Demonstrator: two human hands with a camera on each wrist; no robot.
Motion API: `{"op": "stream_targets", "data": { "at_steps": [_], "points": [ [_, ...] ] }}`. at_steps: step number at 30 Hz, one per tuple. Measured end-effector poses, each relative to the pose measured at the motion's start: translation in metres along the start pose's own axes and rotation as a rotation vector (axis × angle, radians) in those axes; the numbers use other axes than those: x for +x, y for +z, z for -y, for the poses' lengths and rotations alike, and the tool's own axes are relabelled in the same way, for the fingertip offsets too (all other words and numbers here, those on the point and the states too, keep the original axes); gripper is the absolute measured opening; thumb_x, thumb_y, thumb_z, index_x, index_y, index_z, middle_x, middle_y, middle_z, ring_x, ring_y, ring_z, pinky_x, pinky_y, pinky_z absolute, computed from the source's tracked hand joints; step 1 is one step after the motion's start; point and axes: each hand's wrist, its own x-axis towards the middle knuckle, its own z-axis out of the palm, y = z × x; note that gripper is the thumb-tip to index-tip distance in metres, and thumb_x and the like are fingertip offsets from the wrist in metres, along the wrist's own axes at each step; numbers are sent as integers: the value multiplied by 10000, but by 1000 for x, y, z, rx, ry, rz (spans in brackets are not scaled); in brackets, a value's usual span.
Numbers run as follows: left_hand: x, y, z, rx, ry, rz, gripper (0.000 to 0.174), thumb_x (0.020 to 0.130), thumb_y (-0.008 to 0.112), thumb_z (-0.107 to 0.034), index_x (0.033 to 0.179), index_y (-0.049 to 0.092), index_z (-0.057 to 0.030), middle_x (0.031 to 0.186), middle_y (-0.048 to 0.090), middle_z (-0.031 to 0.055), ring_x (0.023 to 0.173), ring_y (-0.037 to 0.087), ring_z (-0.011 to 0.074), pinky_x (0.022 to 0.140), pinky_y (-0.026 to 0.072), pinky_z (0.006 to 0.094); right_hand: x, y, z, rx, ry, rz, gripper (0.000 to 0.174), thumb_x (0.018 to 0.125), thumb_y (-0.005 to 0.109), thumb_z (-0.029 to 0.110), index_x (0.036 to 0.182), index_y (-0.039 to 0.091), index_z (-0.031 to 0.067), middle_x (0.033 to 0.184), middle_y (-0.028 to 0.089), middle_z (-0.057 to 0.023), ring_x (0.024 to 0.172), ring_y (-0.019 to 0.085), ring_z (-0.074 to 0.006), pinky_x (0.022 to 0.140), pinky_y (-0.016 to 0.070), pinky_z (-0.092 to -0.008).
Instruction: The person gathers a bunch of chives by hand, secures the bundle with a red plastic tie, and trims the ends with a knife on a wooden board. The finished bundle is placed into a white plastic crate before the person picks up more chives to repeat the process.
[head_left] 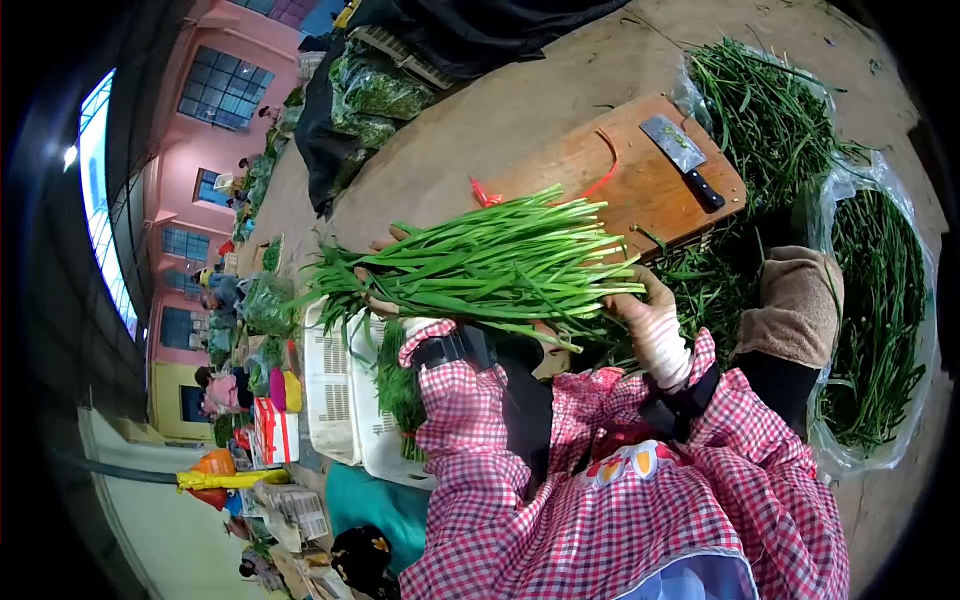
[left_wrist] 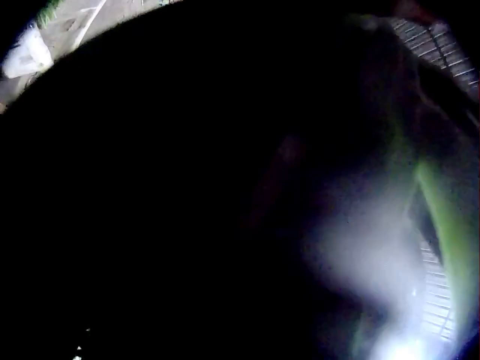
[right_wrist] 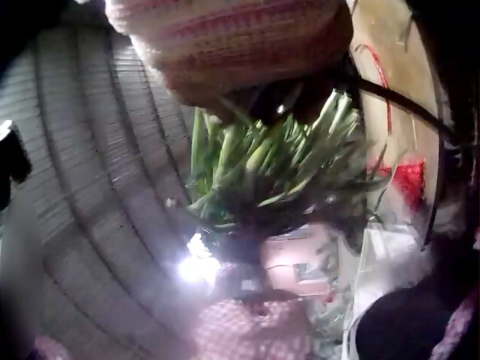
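Note:
A large bundle of long green stalks (head_left: 480,262) lies crosswise in front of the body in the head view, pale ends toward the right. My left hand (head_left: 378,292) grips its leafy end, with fingers showing at both edges of the bundle. At the pale ends, my right hand (head_left: 645,300) holds the lower edge between thumb and fingers. In the right wrist view the stalks (right_wrist: 255,154) spread below my right hand (right_wrist: 240,56), whose fingertips are in shadow. The left wrist view is mostly black, with a blurred green leaf (left_wrist: 446,217) at the right.
A cutting board (head_left: 640,195) carries a cleaver (head_left: 680,150) and a red tie (head_left: 608,165). Bags of green stalks (head_left: 765,120) (head_left: 875,310) stand at the right. White crates (head_left: 330,385) are at the left, one with greens (head_left: 398,395). People and produce fill the far left.

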Motion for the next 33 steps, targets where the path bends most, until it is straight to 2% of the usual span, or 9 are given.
{"op": "stream_targets", "data": {
  "at_steps": [5,8,11,13,16,21,23,26,33],
  "points": [
    [1,-24,-6,277,152,437,315,927,596,-312,1106,577,-53,1099,599,84,1062,588,266,957,446,466,-9,-22,9,-312,-137,217,94,826,706,78,888,663,22,796,638,-20,772,572,-89,712,475,-259],
    [3,-11,25,-502,233,713,334,979,462,-328,1169,552,-68,1061,549,65,964,570,233,889,448,431,-17,-38,38,-269,170,307,92,795,702,48,874,671,10,782,637,-20,706,575,-89,648,472,-241],
    [-54,38,-33,-327,-297,115,413,1018,436,-314,1356,486,-83,1219,547,163,1094,574,295,920,472,508,-20,-66,57,-334,318,441,109,786,717,40,881,685,-4,767,654,-16,714,593,-90,638,480,-239],
    [-89,70,-42,-217,-91,178,421,988,511,-292,1362,489,-101,1259,541,158,1116,569,314,911,466,535,-12,-94,61,-558,447,543,145,809,736,109,915,703,15,760,684,-34,715,614,-107,656,501,-263],
    [-66,51,-13,-455,-96,465,442,975,491,-318,1317,497,-39,1221,558,167,1090,576,334,864,478,529,-2,-117,50,-1712,-188,591,346,828,730,232,1129,653,79,1083,663,-155,932,645,-219,786,519,-333],
    [2,-12,49,-590,-114,337,300,945,535,-213,1143,601,2,1068,631,144,951,626,331,781,497,476,0,-58,73,-493,146,372,549,861,682,206,1337,518,-10,1207,634,-104,1033,605,-162,915,484,-314],
    [10,-11,20,-528,-572,251,190,910,599,-165,1018,662,-22,930,666,113,830,650,311,755,500,449,11,-37,64,-375,107,420,510,872,673,215,1308,542,-15,1161,649,-90,1008,606,-150,907,482,-299],
    [29,-23,27,-620,-617,575,163,932,549,-188,970,672,-88,879,650,67,755,633,264,704,488,388,13,-8,61,-254,154,412,419,892,653,230,1218,601,-28,1069,680,-72,954,613,-134,877,483,-275],
    [-20,26,-9,-125,-483,319,228,1020,415,-246,1037,588,-99,933,565,21,842,575,153,781,489,324,3,-50,57,-430,176,510,196,832,693,181,879,688,-9,876,684,-48,831,622,-117,786,493,-278]
  ]
}}
